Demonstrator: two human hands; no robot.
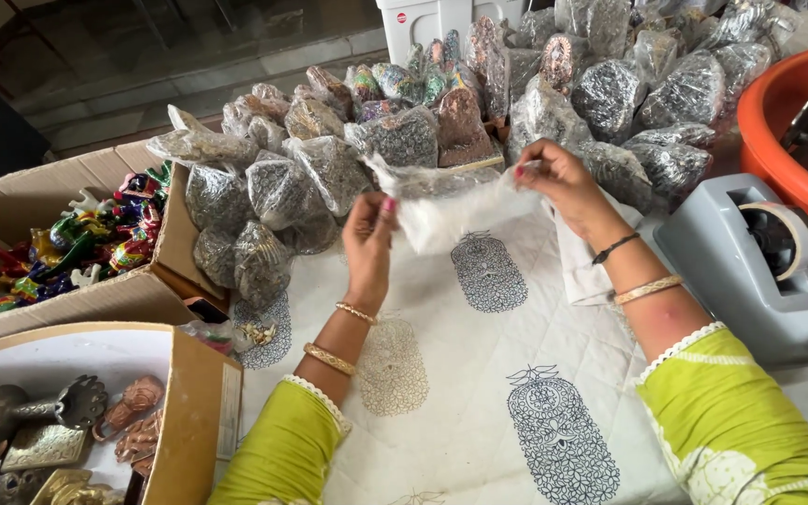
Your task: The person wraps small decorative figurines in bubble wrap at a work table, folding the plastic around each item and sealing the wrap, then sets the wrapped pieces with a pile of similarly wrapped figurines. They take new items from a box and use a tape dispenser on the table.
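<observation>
So, a clear plastic bag (455,201) is being held up just above the white printed cloth (479,374), stretched out between both hands. The left hand (369,243) is closed on the bag's left edge with thumb and fingers pinched, and the right hand (558,178) is pinched shut on the top right corner. What's inside the bag can't really be made out.

Right behind it, a big heap of packed bags (404,140) filled with small dark pieces is piled up on the cloth. A grey tape dispenser (759,262) is parked to the right, next to an orange tub (787,131). Off to the left, a cardboard box of colourful figurines (77,243) can be seen, and a second box with brass-looking pieces (58,421) is set nearer.
</observation>
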